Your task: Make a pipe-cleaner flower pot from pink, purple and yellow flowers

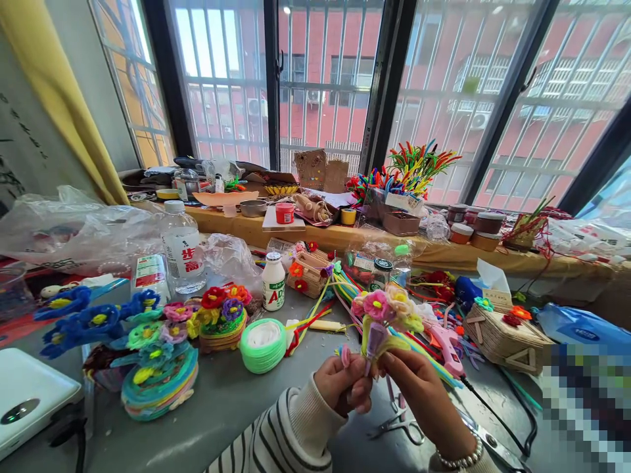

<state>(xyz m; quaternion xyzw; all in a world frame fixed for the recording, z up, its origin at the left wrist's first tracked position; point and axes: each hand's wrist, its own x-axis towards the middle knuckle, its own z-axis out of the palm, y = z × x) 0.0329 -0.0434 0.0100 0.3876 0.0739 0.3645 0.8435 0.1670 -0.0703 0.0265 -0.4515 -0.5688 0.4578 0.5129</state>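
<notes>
In the head view a small bouquet of pipe cleaner flowers (382,309) stands upright over the desk, with pink, peach and yellow blooms above a purple wrapped stem. My left hand (341,384) is closed around its lower end. A small pink and blue curl (345,355) pokes out above the left fingers. On the other side my right hand (417,387) pinches at the yellow-green pipe cleaner (394,343) beside the purple wrap; its fingertips are partly hidden. Beneath the hands lies a pair of scissors (407,427). A pink glue gun (444,348) rests just beyond the right hand.
Left on the grey desk stand fuzzy flower pots (160,387), a green tape roll (263,346), a white milk bottle (273,282) and a water bottle (183,253). At right are a stick-built box (507,338), larger scissors (493,443) and a black cable (522,410). Pipe cleaners (419,167) crowd the sill.
</notes>
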